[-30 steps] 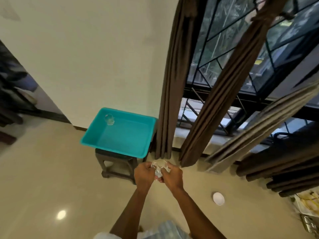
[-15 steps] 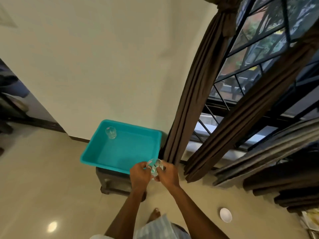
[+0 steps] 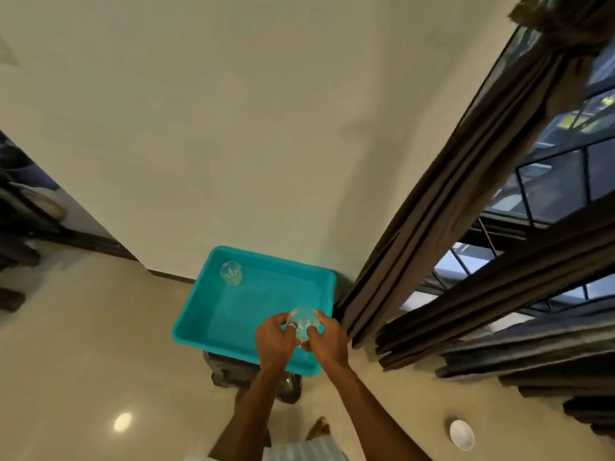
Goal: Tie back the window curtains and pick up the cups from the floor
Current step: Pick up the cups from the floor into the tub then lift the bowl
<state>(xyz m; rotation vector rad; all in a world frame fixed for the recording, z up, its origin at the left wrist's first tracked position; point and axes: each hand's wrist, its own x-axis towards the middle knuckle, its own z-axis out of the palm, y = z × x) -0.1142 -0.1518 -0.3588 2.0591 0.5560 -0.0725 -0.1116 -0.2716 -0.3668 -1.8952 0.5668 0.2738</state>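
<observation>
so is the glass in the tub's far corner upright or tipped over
Upright: the glass stands on its base in the teal tub, open mouth facing up.

Setting: a home, living-room type; long brown curtains [image 3: 449, 211] hang beside a grilled window [image 3: 552, 181]; plain cream wall [image 3: 233, 128] with dark skirting; glossy tiled floor [image 3: 83, 361]; turquoise plastic tub [image 3: 186, 324] on a small dark stool [image 3: 229, 371]; bare foot [image 3: 317, 427] visible.

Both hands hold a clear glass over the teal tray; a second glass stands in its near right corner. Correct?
No: the head view shows the second glass in the far left corner of the teal tray. Left hand and right hand hold the clear glass over it.
</observation>
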